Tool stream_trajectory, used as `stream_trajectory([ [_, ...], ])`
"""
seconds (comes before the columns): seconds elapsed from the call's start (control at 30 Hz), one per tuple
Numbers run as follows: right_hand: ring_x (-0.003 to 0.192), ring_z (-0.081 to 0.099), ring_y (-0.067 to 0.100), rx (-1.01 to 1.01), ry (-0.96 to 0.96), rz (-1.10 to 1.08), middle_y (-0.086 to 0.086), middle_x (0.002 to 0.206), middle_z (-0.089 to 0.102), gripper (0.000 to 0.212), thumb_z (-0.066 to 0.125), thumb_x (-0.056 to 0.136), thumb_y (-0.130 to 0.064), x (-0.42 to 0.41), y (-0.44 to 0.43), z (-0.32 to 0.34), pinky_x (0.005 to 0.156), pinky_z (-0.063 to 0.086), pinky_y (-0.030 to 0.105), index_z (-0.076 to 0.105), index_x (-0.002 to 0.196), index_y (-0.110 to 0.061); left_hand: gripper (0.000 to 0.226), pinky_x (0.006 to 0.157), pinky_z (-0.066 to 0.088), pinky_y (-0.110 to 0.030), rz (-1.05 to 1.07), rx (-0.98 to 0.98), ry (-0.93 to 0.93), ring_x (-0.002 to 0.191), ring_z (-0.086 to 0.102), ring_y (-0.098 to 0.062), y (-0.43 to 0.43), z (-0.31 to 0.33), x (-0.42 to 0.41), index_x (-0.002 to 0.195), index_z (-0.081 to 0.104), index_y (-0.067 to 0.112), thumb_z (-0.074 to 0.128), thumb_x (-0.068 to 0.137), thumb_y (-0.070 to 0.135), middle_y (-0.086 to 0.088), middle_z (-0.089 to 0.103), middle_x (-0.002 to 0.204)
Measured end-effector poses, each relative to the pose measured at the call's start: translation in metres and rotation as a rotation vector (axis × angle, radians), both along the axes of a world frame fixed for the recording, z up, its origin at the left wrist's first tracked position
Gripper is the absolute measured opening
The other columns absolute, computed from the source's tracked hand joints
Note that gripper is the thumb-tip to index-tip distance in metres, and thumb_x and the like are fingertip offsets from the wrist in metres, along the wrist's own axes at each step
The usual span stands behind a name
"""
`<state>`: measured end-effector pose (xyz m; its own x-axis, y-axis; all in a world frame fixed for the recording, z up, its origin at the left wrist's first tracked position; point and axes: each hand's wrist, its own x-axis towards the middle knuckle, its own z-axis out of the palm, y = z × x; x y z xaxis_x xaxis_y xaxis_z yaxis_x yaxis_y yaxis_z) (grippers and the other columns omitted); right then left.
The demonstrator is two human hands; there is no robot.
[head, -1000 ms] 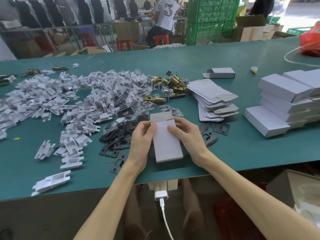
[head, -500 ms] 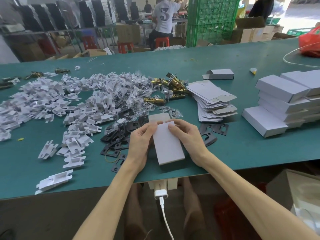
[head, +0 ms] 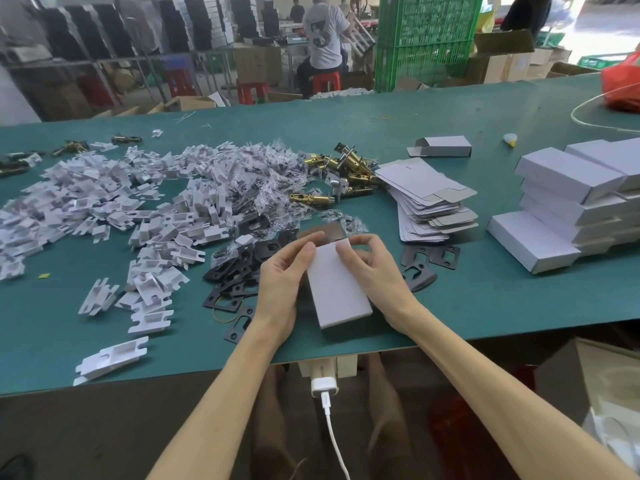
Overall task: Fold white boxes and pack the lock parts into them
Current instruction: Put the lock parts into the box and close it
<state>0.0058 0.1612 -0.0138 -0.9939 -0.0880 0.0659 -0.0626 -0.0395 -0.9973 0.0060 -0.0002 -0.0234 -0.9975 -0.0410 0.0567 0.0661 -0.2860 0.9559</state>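
Both hands, left and right, grip a white box at the green table's near edge, its brown flap raised.

My left hand and right hand are bare; my slim forearms are uncovered, sleeveless throughout.

The folded box is matt white cardboard, its open flap dull grey-brown inside. The latch bolts are glossy brass-coloured metal. The strike plates look matt black. The clear bags are crinkled, glinting plastic. The tabletop is smooth matt green.
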Motion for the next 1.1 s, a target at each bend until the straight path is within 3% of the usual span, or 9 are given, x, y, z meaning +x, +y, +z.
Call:
stream_trajectory([
  [0.13, 0.100, 0.070, 0.015, 0.255, 0.085, 0.153, -0.003, 0.112, 0.073, 0.053, 0.070, 0.092, -0.046, -0.001, -0.002, -0.005, 0.087, 0.057, 0.036, 0.047, 0.138, -0.033, 0.025, 0.098, 0.056, -0.045, 0.122, 0.230, -0.052, 0.108, 0.069, -0.023, -0.005, 0.002, -0.004, 0.126, 0.071, 0.010, 0.059, 0.104, 0.013, -0.009, 0.074, 0.127],
  [0.2, 0.098, 0.069, 0.017, 0.316, 0.093, 0.199, -0.004, 0.111, 0.072, 0.062, 0.071, 0.089, -0.044, -0.002, -0.002, -0.006, 0.080, 0.058, 0.037, 0.045, 0.144, -0.036, 0.029, 0.101, 0.056, -0.044, 0.175, 0.272, -0.057, 0.110, 0.069, -0.021, -0.007, 0.002, -0.005, 0.132, 0.068, 0.009, 0.057, 0.105, 0.013, -0.009, 0.071, 0.133],
  [0.33, 0.085, 0.069, 0.015, 0.131, 0.087, 0.199, 0.006, 0.104, 0.076, 0.051, 0.072, 0.092, -0.033, -0.002, 0.002, -0.006, 0.061, 0.054, 0.026, 0.055, 0.140, -0.030, 0.036, 0.103, 0.055, -0.047, 0.167, 0.219, -0.017, 0.119, 0.066, -0.026, -0.005, 0.003, -0.003, 0.141, 0.061, 0.016, 0.057, 0.105, 0.014, -0.009, 0.066, 0.140],
  [0.47, 0.084, 0.069, 0.012, -0.027, 0.008, 0.003, 0.002, 0.101, 0.076, 0.045, 0.078, 0.079, -0.042, -0.003, 0.006, -0.007, 0.063, 0.052, 0.024, 0.065, 0.121, -0.031, 0.067, 0.100, 0.058, -0.042, 0.097, 0.239, 0.020, 0.117, 0.069, -0.021, -0.007, 0.001, -0.005, 0.159, 0.036, 0.028, 0.063, 0.102, 0.009, 0.000, 0.075, 0.122],
  [0.57, 0.090, 0.068, 0.018, -0.171, -0.052, -0.149, 0.009, 0.109, 0.073, 0.050, 0.081, 0.073, -0.044, -0.006, 0.010, -0.009, 0.082, 0.056, 0.039, 0.066, 0.116, -0.024, 0.052, 0.097, 0.059, -0.035, 0.037, 0.161, 0.016, 0.117, 0.069, -0.020, -0.005, 0.003, -0.003, 0.146, 0.055, 0.014, 0.068, 0.096, 0.012, -0.004, 0.074, 0.127],
  [0.73, 0.088, 0.068, 0.014, -0.303, -0.084, -0.233, 0.012, 0.111, 0.067, 0.056, 0.082, 0.071, -0.045, -0.007, 0.011, -0.007, 0.073, 0.058, 0.033, 0.061, 0.115, -0.018, 0.042, 0.091, 0.061, -0.034, 0.047, 0.066, 0.032, 0.103, 0.074, -0.018, 0.000, 0.002, 0.001, 0.134, 0.065, 0.007, 0.071, 0.093, 0.006, -0.004, 0.079, 0.111],
  [0.87, 0.088, 0.066, 0.013, -0.196, -0.064, -0.190, 0.007, 0.106, 0.067, 0.053, 0.076, 0.076, -0.052, -0.005, 0.008, -0.007, 0.076, 0.054, 0.035, 0.060, 0.115, -0.019, 0.042, 0.099, 0.059, -0.038, 0.032, 0.013, 0.066, 0.114, 0.070, -0.018, -0.001, 0.001, 0.000, 0.138, 0.066, 0.013, 0.067, 0.097, 0.006, -0.001, 0.075, 0.126],
  [0.97, 0.079, 0.066, 0.004, -0.114, -0.019, -0.170, 0.003, 0.104, 0.067, 0.050, 0.075, 0.084, -0.053, -0.004, 0.007, -0.008, 0.069, 0.055, 0.025, 0.058, 0.117, -0.020, 0.037, 0.102, 0.056, -0.042, 0.034, 0.010, 0.049, 0.113, 0.067, -0.020, 0.000, 0.000, 0.000, 0.133, 0.070, 0.020, 0.066, 0.099, 0.008, -0.001, 0.074, 0.128],
  [1.1, 0.074, 0.067, 0.001, -0.069, -0.020, -0.145, 0.003, 0.101, 0.067, 0.053, 0.070, 0.083, -0.056, -0.004, 0.008, -0.008, 0.065, 0.055, 0.022, 0.057, 0.120, -0.022, 0.033, 0.091, 0.060, -0.037, 0.056, 0.029, 0.031, 0.102, 0.072, -0.019, 0.001, 0.002, 0.002, 0.123, 0.078, 0.021, 0.068, 0.096, 0.037, -0.007, 0.077, 0.119],
])
